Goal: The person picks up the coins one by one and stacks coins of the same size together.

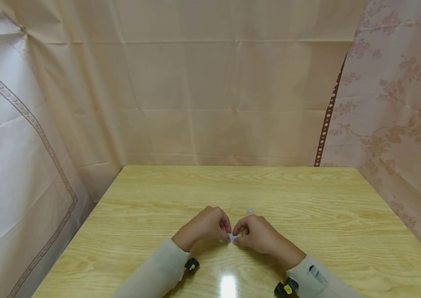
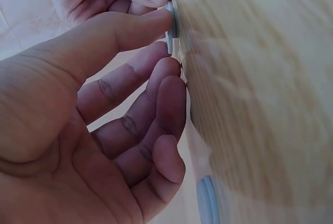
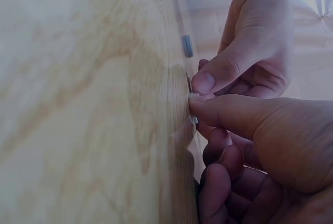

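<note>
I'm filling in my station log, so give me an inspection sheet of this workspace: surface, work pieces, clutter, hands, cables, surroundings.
Surface: wood-grain table, with a bright reflection near the person.
Work pieces: small pale piece between the hands; pale disc lying beyond them. Whether the hands hide more, I cannot tell.
Clutter: nothing seen.
Hands: left hand and right hand both pinch the small pale piece, low over the table; black devices at both wrists.
Cables: nothing seen.
Surroundings: beige cloth behind, floral cloth on the right, pale bordered cloth on the left.
</note>
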### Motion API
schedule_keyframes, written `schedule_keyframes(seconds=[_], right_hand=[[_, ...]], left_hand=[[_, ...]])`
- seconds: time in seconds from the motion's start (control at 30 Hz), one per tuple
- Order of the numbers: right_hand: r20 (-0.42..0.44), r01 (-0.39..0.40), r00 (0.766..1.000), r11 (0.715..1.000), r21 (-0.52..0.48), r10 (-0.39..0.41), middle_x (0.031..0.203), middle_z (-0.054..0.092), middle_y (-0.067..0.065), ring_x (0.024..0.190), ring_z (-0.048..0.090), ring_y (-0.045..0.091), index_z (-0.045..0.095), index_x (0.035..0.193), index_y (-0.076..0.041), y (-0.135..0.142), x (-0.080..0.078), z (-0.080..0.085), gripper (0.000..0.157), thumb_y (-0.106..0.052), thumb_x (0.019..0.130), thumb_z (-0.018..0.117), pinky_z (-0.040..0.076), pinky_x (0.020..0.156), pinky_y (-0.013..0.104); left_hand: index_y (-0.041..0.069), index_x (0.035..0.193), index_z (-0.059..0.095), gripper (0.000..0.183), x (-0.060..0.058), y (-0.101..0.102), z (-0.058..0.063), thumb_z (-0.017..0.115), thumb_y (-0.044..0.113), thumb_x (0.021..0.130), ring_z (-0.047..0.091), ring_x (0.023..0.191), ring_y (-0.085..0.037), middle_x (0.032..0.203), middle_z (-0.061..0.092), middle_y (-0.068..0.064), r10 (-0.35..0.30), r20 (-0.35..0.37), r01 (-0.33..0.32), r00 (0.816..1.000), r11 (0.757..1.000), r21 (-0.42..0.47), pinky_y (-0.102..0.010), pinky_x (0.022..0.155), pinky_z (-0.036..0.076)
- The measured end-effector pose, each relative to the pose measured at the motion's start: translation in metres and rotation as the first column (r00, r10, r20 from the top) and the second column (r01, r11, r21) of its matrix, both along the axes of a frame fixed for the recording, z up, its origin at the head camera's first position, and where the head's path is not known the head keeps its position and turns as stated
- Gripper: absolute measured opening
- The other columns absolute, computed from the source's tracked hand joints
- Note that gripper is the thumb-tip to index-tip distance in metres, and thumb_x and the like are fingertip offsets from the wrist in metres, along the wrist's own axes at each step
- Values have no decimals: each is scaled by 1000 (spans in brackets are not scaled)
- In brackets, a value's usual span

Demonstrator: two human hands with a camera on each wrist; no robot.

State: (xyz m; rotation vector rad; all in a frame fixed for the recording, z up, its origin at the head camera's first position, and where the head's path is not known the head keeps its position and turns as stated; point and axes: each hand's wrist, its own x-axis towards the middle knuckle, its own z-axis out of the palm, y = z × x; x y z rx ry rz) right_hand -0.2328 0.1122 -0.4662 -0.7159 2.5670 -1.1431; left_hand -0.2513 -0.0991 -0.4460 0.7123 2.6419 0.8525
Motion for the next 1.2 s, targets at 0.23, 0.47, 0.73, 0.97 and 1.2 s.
schedule_keyframes(seconds=[0.23,0.47,0.73,0.97,1.2], right_hand=[[7,-8,1000,1000,-3,8,64,59,-5,53,47,6,76,94,-15,1,-1,0,11,-19,88,83,37,48,19],[33,-4,999,1000,-10,4,62,59,-6,53,47,5,76,94,-15,2,-2,1,10,-16,87,83,38,49,20],[59,0,998,999,-37,2,62,58,-5,52,46,5,77,93,-12,1,-2,4,7,-9,87,80,36,49,19],[44,6,999,999,-33,-4,64,59,-4,54,48,6,76,92,-11,1,-3,6,6,-11,88,81,37,49,19],[49,-4,999,1000,-25,5,66,61,-4,56,48,6,76,93,-13,3,-2,2,6,-14,90,80,39,50,19]], left_hand=[[17,78,76,16,-1,-1,1,90,10,77,60,58,-5,67,68,9,-5,14,5,1000,1000,3,-21,57,51],[14,81,76,16,-2,-5,2,87,4,76,60,59,-7,66,69,6,20,47,-20,999,1000,6,-24,59,51],[17,75,76,17,-3,-5,1,88,4,75,60,59,-7,66,69,7,26,43,-26,999,1000,-2,-24,57,51],[17,73,77,17,-4,-3,0,89,5,76,61,60,-7,66,69,9,29,31,-29,999,1000,5,-23,58,52],[18,71,76,18,-2,-2,1,87,4,77,58,58,-6,64,67,10,18,18,-18,1000,1000,-13,-22,56,50]])
